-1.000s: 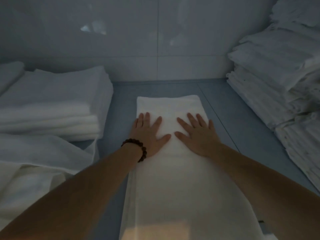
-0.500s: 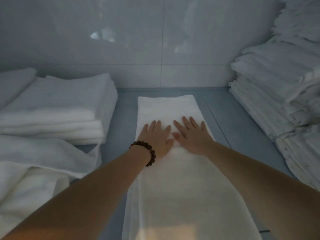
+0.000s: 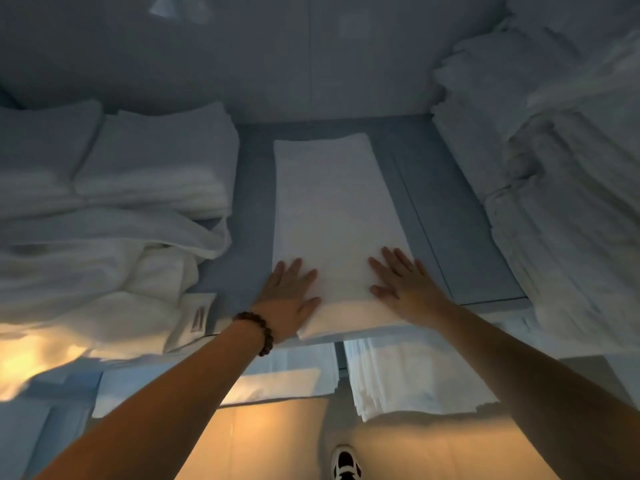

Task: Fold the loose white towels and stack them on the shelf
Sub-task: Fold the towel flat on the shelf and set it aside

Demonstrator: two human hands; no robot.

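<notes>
Across the grey-blue shelf (image 3: 467, 237), I am watching the flat, released left hand (image 3: 287, 299) and right hand (image 3: 405, 289) sliding back to its front edge, smoothing the long white folded towel (image 3: 332, 202) mid-shelf for its next fold.

Linen storeroom, this one: grey shelf (image 3: 450, 220) walled in by tall piles of folded white towels (image 3: 561, 188), lower stacks (image 3: 412, 379) underneath.

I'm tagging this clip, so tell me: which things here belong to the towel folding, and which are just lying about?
Job: towel, pressed flat by left hand and right hand; loose towels; folded stack; shelf.
Lying about: right pile; lower linens; shoe; bracelet.
</notes>
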